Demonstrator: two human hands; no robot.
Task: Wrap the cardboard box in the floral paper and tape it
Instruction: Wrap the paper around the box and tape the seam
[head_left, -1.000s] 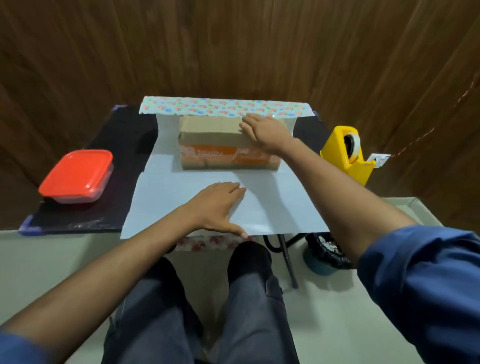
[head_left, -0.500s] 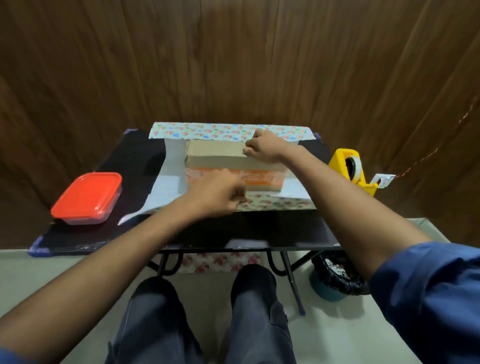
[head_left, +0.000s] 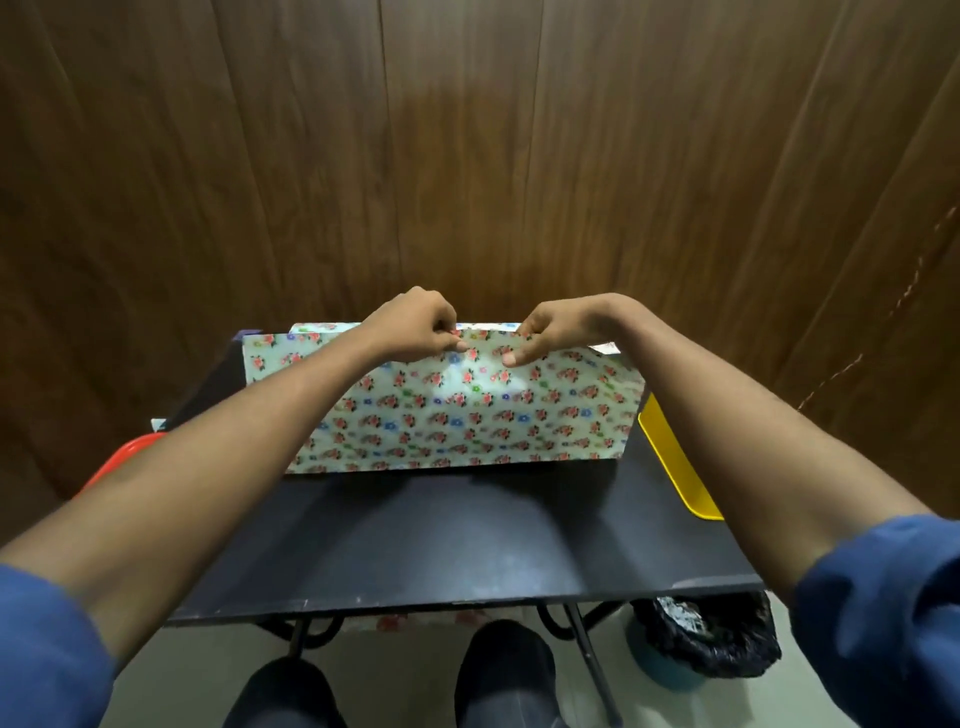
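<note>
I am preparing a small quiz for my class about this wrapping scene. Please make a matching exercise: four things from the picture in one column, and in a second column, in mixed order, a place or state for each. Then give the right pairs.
Things:
1. floral paper
2. yellow tape dispenser
3. red container
4. bin with black liner

Place or state:
A. on the floor under the table's right side
B. pinched at its top edge by both hands
C. on the table under the right forearm
D. mostly hidden behind the left forearm

Pairs: 1-B, 2-C, 3-D, 4-A
</note>
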